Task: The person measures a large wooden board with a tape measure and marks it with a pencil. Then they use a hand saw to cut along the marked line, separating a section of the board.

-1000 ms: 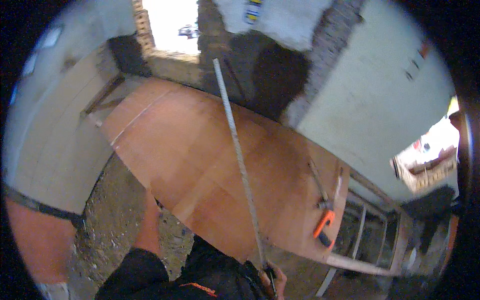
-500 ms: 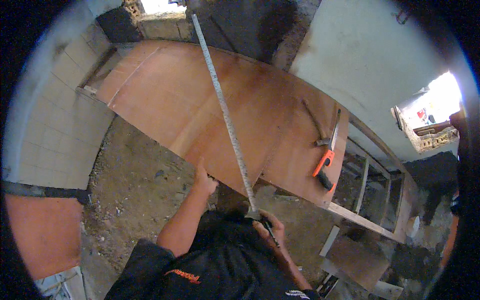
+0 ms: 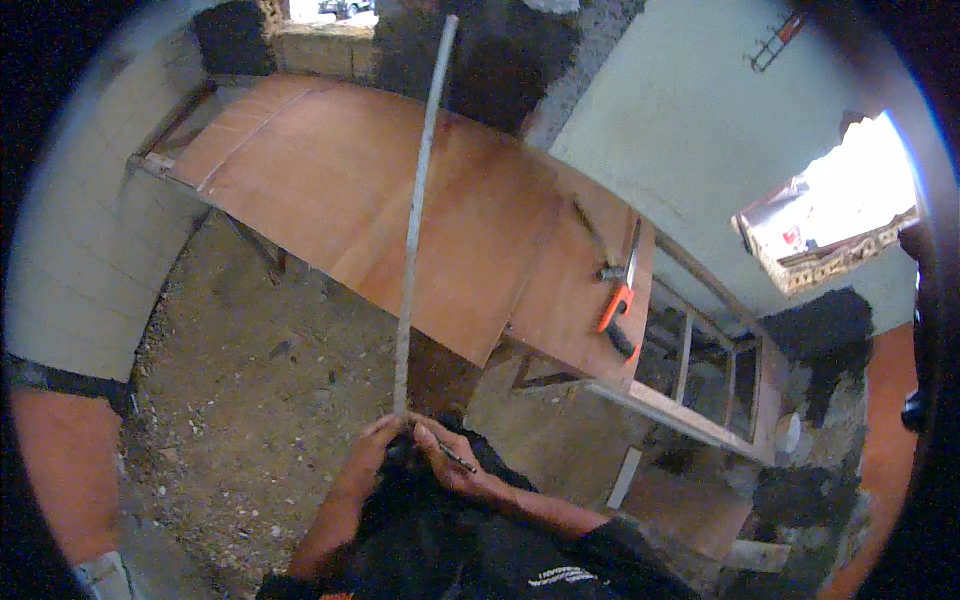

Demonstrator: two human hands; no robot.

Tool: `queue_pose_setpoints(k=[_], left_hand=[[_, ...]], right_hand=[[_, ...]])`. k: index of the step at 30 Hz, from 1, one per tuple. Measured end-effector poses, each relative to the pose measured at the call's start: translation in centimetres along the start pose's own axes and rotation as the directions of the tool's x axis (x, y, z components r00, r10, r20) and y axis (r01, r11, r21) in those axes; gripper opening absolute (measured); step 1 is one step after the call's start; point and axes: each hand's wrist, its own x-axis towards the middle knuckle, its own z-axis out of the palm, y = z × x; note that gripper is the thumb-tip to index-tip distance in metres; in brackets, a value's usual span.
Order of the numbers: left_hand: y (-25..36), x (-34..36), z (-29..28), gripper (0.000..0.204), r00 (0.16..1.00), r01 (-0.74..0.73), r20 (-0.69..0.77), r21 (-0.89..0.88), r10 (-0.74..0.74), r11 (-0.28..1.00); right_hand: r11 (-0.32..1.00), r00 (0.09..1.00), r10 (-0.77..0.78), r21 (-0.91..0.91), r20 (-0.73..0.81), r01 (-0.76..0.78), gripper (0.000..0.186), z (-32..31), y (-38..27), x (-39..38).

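Observation:
The pale, marked blade of a tape measure (image 3: 414,220) sticks out straight from my hands, reaching over a reddish-brown plywood sheet (image 3: 320,170) to its far side. Near my body, my left hand (image 3: 376,445) is closed around the blade's lower end; the case is hidden in my hands. Touching it from the other side, my right hand (image 3: 452,462) is closed with a dark, slim pencil (image 3: 458,459) between its fingers. On the sheet's right part lie a hammer (image 3: 597,245) and a handsaw (image 3: 620,310) with an orange and black handle.
The plywood rests on a wooden frame (image 3: 690,410), whose bars show bare at the right. A pale wall (image 3: 680,110) with a rough window opening (image 3: 830,210) rises behind. Below is a dirt floor (image 3: 250,400) with rubble; a board scrap (image 3: 625,478) lies at lower right.
My left hand has left the plywood's near edge and joined my right hand at the tape measure. The blade's near end has swung left and back toward me, off the sheet's edge. The view has shifted.

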Motion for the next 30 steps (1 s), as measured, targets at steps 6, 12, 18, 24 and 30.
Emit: queue_pose_setpoints(k=[6,12,18,24,30], left_hand=[[-4.7,-4.3,-11.0,0.033,0.964,0.267,-0.095,0.267,-0.250,0.926],[-9.4,-2.6,-13.5,0.035,0.993,0.070,0.025,0.654,-0.113,0.754],[-9.4,-1.2,-8.1,0.032,0.937,0.345,-0.108,0.413,-0.331,0.843],[-8.3,-1.0,-1.5,0.034,0.862,0.505,-0.255,0.345,-0.439,0.791],[-5.8,0.0,6.0,0.037,0.795,0.588,-0.430,0.369,-0.428,0.720]], right_hand=[[0.811,0.765,-0.564,-0.383,-0.310,0.443,0.045,-5.0,0.5,2.9],[0.967,0.765,0.202,0.250,-0.612,-0.055,0.051,-19.6,3.7,14.3],[0.980,0.812,0.180,0.171,-0.555,-0.100,0.046,-27.5,5.3,26.4],[0.621,0.836,-0.283,-0.754,-0.470,-0.213,0.049,-30.8,1.6,31.2],[0.152,0.903,-0.342,-0.964,-0.258,-0.218,0.054,-34.2,-1.7,31.7]])
